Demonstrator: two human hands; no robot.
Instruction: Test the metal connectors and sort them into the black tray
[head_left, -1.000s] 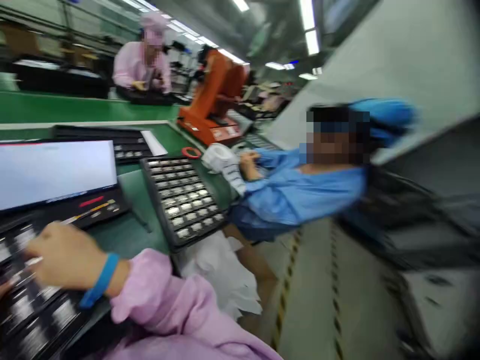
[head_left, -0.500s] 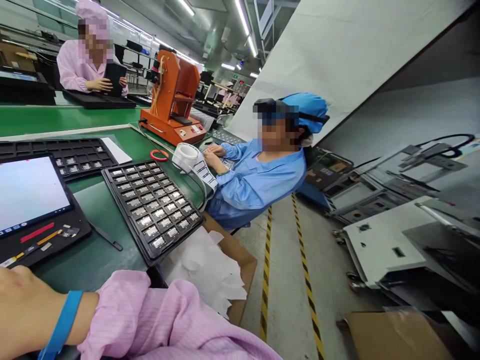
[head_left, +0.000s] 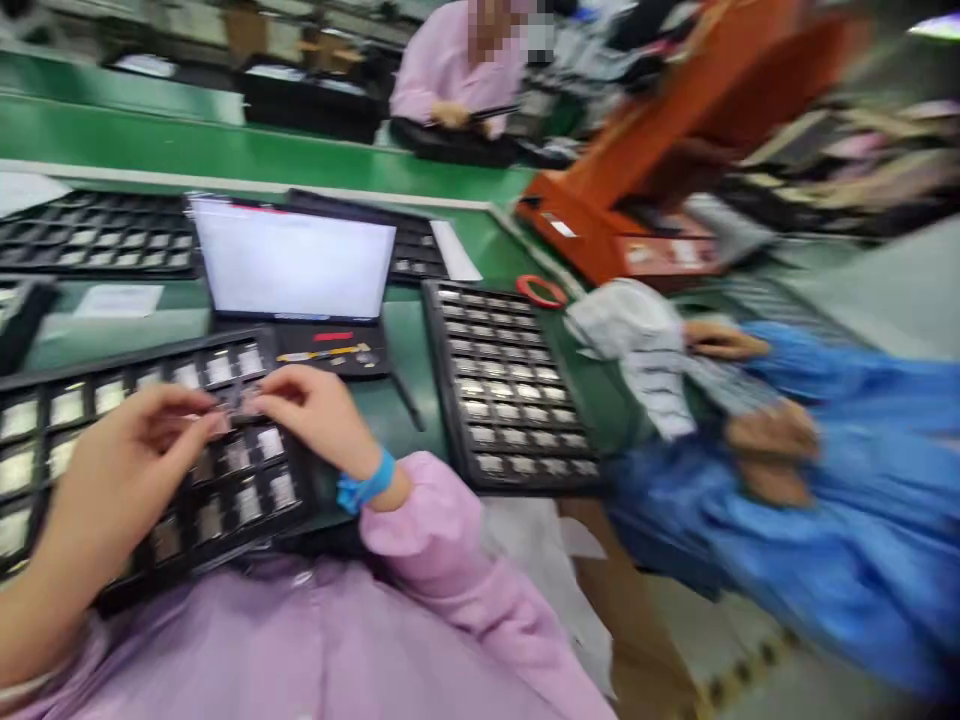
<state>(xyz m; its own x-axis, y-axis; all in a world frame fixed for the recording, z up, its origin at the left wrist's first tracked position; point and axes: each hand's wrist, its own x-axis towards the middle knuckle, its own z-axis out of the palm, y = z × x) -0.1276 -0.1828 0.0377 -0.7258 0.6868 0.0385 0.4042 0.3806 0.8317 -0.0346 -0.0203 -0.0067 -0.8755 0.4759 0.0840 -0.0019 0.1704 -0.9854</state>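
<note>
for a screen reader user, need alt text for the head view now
Blurred view: both hands, left and right, pinch a small part over a black tray on a green bench. A lit screen stands behind; a person in blue sits right.

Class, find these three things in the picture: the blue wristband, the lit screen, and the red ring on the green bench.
blue wristband [head_left: 365,489], head view, middle of the band.
lit screen [head_left: 294,262], head view, centre of the white panel.
red ring [head_left: 541,291], head view, near its rim.
</note>
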